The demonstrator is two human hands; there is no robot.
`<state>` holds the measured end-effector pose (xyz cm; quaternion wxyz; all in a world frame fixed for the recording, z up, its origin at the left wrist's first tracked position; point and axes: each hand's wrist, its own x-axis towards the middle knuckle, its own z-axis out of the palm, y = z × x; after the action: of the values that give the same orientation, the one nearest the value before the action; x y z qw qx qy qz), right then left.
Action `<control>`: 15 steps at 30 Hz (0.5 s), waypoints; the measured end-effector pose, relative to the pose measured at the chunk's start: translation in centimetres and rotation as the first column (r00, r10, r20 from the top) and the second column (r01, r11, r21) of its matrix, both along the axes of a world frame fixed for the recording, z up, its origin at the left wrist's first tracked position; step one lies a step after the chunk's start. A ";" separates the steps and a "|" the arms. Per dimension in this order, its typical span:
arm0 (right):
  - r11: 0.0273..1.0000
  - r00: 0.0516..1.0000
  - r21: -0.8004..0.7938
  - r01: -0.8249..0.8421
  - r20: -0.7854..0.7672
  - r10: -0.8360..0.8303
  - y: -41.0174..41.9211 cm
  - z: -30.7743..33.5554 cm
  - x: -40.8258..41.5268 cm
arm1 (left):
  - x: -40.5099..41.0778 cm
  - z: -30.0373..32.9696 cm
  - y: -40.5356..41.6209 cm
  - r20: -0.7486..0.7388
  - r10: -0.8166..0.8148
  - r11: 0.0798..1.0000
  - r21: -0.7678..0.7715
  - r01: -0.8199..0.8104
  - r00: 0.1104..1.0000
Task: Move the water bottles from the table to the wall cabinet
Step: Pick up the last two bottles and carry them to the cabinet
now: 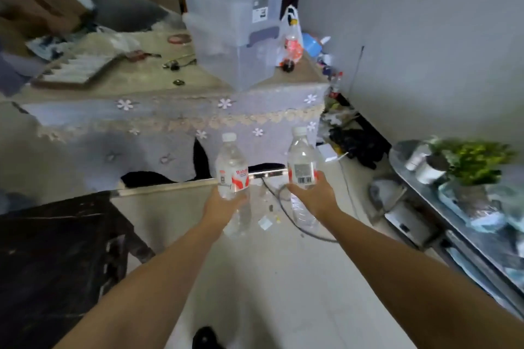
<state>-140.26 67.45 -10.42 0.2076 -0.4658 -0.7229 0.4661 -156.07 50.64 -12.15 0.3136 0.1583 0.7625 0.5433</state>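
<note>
Both arms reach forward over the pale floor point(283, 278), each hand carrying a clear plastic water bottle held upright in the air, away from the table. The left hand point(219, 207) has its fingers curled round the lower half of the left bottle point(232, 167), which has a white cap and a red and white label; the liquid inside is clear and fills most of the bottle. The right hand point(314, 195) grips the right bottle point(302, 161) at its label, fingers wrapped round the far side, with the barcode facing the camera; this bottle too has a white cap and looks nearly full of clear water. The two bottles stand side by side, apart from each other. Beyond them is the table point(175, 113), draped in a grey cloth with white flowers and a lace trim. On its right part stands a stack of translucent storage bins point(235, 22); what they contain cannot be made out. Just beside the bins a thin plastic bag point(292, 37) holds another bottle with a red label. To the right a shelf point(467, 235) carries a potted green plant point(465, 161).
</note>
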 end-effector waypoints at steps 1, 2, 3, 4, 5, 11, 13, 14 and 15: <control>0.998 0.998 -0.001 0.069 0.005 -0.069 0.8 0.1 2.7 | 1.7 0.1 1.9 -0.015 -0.060 0.998 0.006 0.060 0.998; 0.991 0.991 -0.001 0.132 0.013 -0.132 1.5 0.1 4.8 | 3.2 0.3 3.4 -0.026 -0.117 0.993 0.001 0.117 0.993; 0.980 0.980 -0.013 0.200 0.026 -0.200 2.0 0.1 7.5 | 4.8 0.5 5.2 -0.044 -0.182 0.983 -0.008 0.182 0.982; 0.971 0.970 -0.015 0.239 0.036 -0.238 2.2 -0.1 8.8 | 5.7 0.7 6.0 -0.053 -0.231 0.973 -0.025 0.229 0.972; 0.944 0.944 -0.022 0.329 0.046 -0.328 2.4 0.0 11.6 | 7.6 0.8 7.7 -0.064 -0.328 0.945 -0.031 0.326 0.943; 0.749 0.750 -0.040 0.662 0.065 -0.659 -0.1 0.1 22.1 | 15.3 1.4 13.8 -0.113 -0.647 0.762 -0.095 0.640 0.754; 0.668 0.669 -0.049 0.743 0.062 -0.740 -1.9 0.1 25.5 | 18.6 1.7 15.0 -0.106 -0.736 0.677 -0.089 0.731 0.669; 0.628 0.630 -0.056 0.777 0.052 -0.775 -3.0 0.0 27.1 | 20.3 2.0 15.3 -0.082 -0.775 0.632 -0.100 0.768 0.627; 0.588 0.592 -0.067 0.806 0.053 -0.804 -4.3 0.0 28.7 | 22.1 1.7 15.6 -0.054 -0.810 0.587 -0.096 0.804 0.585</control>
<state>-111.59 63.16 -10.41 0.3699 -0.7543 -0.4161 0.3480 -133.94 66.24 -10.40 0.4949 0.5021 0.6376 0.3105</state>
